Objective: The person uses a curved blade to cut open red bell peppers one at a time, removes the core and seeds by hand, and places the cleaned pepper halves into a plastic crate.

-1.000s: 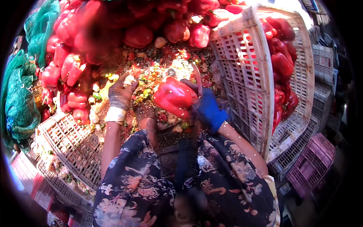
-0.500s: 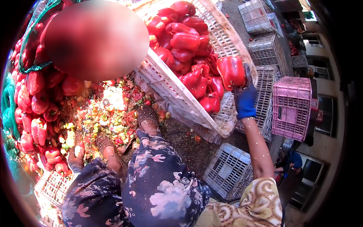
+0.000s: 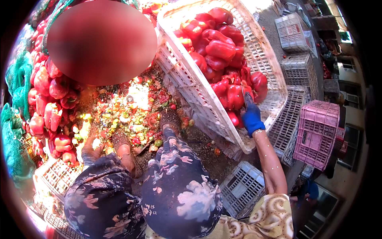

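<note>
My right hand (image 3: 253,116), in a blue glove with dark fingertips, reaches into a long white plastic crate (image 3: 247,144) on the right. Its fingers are drawn together, and a thin pale strip like a blade (image 3: 243,91) shows at their tips; what it is I cannot tell. A large whole red bell pepper (image 3: 259,84) lies just beyond those fingers, and other red peppers (image 3: 219,49) are heaped in the crate. Low on the left, by my knee, my left hand (image 3: 90,148) is partly hidden. Its fingers are curled near a small pale thing that I cannot make out.
Many red peppers (image 3: 59,87) are piled at left beside green netting (image 3: 19,81). Pepper scraps and seeds (image 3: 126,113) cover the ground around my feet. Grey-white crates (image 3: 243,185) and a pink crate (image 3: 318,133) stand at right. A blurred patch hides the upper left.
The red pepper that my right hand held is now down in the crate, at the end of the heap. That hand has moved lower beside it. The whole view has shifted slightly.
</note>
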Demonstrator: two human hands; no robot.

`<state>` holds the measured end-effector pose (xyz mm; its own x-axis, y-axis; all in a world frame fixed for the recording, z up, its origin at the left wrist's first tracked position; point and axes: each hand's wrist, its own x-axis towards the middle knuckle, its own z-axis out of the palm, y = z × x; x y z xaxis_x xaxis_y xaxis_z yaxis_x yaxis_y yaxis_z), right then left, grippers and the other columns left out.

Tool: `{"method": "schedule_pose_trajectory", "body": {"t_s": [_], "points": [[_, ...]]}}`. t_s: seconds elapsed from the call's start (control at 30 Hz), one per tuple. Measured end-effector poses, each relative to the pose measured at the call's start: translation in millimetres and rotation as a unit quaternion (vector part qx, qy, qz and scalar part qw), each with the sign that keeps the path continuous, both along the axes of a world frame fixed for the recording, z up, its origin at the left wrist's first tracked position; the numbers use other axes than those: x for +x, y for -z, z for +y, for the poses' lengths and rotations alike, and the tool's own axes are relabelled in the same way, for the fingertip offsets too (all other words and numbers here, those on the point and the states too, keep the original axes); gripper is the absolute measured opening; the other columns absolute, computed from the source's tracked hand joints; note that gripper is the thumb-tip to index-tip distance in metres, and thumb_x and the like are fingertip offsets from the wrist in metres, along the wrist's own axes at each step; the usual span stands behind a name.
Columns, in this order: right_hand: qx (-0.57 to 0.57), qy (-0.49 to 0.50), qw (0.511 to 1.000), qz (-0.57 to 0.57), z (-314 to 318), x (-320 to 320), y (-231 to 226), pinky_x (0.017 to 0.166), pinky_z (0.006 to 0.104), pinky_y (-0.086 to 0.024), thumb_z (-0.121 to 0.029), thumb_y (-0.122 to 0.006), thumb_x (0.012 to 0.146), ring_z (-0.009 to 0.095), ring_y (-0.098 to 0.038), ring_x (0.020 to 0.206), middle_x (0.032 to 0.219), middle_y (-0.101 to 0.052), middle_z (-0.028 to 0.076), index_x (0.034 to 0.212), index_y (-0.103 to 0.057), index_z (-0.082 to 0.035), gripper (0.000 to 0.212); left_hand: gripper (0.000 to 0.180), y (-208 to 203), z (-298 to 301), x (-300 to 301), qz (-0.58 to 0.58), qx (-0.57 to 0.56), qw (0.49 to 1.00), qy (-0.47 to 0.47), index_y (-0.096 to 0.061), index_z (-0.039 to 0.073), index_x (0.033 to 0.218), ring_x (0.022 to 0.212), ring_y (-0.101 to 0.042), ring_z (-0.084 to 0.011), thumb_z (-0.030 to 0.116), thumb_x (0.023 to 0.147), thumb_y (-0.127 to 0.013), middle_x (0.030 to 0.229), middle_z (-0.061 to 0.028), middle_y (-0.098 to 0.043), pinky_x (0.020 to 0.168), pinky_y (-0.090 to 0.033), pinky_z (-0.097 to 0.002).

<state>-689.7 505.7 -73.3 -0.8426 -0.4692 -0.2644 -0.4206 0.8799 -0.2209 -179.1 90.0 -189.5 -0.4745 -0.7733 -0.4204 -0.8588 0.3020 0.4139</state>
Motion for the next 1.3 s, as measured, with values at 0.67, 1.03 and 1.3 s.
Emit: {"method": "schedule_pose_trajectory", "body": {"t_s": [0.67,1.03,1.3], "points": [[-0.434,0.124,0.875,-0.174,-141.0,119.3,-128.2,0.040,0.0157,-0.034,-0.020,-0.053,0.100,0.004,-0.047,0.047,0.077,-0.064,0.005,0.138,-0.052,-0.005,0.041,0.100,-178.8,-50.6,196.6,-0.118,-0.439,0.890,-0.049,-0.029,0.001,0.147,0.136,-0.035,-0.0397,0.015,0.064,-0.082,0.146,-0.0234,-0.037,0.115,-0.029,-0.0450],[-0.315,0.047,0.898,-0.305,-202.7,139.9,-83.5,0.049,0.0201,-0.042,-0.007,-0.052,0.098,0.009,-0.057,0.062,0.107,-0.065,0.014,0.134,-0.054,0.002,0.037,0.111,-38.7,-199.3,-20.9,-0.235,-0.294,0.926,-0.024,-0.020,0.008,0.153,0.140,-0.032,-0.0368,0.029,0.062,-0.080,0.153,-0.0174,-0.029,0.110,-0.034,-0.0500],[-0.370,-0.058,0.835,-0.402,-258.3,150.6,-30.9,0.059,0.0248,-0.050,-0.008,-0.055,0.098,0.013,-0.064,0.066,0.122,-0.064,0.014,0.128,-0.057,0.004,0.033,0.091,-35.4,-213.1,-28.9,-0.158,-0.295,0.939,-0.080,-0.042,0.008,0.135,0.119,-0.053,-0.0354,0.029,0.057,-0.085,0.128,-0.0165,-0.053,0.100,-0.045,-0.0429]]}}
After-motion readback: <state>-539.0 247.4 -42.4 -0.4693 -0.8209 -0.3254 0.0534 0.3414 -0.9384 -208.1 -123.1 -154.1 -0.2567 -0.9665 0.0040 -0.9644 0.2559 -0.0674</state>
